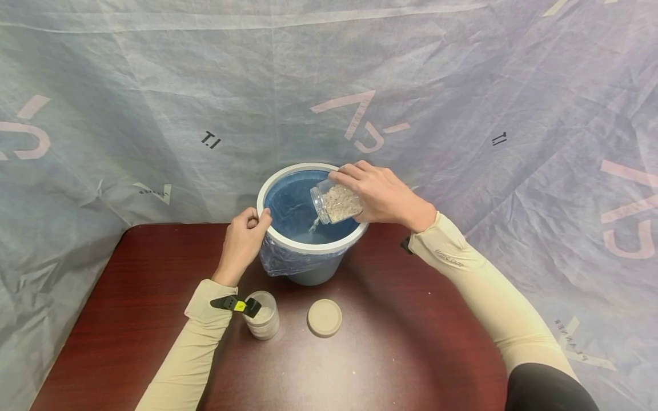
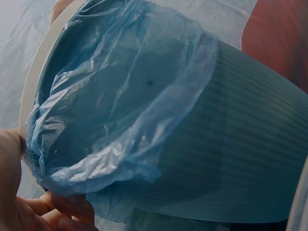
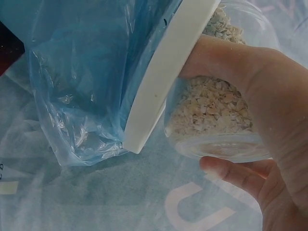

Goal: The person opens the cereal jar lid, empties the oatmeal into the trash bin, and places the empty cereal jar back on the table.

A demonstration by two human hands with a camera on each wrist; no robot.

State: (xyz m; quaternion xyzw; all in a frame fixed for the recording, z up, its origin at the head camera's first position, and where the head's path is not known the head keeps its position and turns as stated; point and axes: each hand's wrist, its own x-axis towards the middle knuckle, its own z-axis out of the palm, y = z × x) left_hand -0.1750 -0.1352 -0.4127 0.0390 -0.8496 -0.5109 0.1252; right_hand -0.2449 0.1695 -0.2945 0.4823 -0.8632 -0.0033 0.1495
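Pouring from a clear jar (image 1: 336, 202) w/ R hand (image 1: 382, 191), w/ thumb & fingers clamped round its wall; tilted, mouth to the L, over R side of the bin (image 1: 316, 274), w/ thin stream of flakes (image 1: 314, 225) falling inside. Steadying w/ L hand (image 1: 240, 245), pinching white rim (image 1: 311, 249) & prob. some liner (image 1: 280, 260) too, w/ thumb up top & fingers curled outside. To do it well: hold jar mouth inside rim, tip bit by bit to avoid a sudden dump, maybe tap for stuck flakes; press rim steady vs. tipping or liner slippage. Mind L wrist strap (image 1: 226, 303), overlapping second jar (image 1: 264, 329) in head view (can't tell if touching); prob. easy to knock over. On glossy dark-red table (image 1: 411, 354): second jar, upright w/ pale contents; beige lid (image 1: 324, 318) lying flat to its R; a few pale crumbs (image 1: 353, 373) toward the front. Behind & at both sides, creased grey sheeting (image 1: 257, 114) w/ pink shapes & black "T.I" print.
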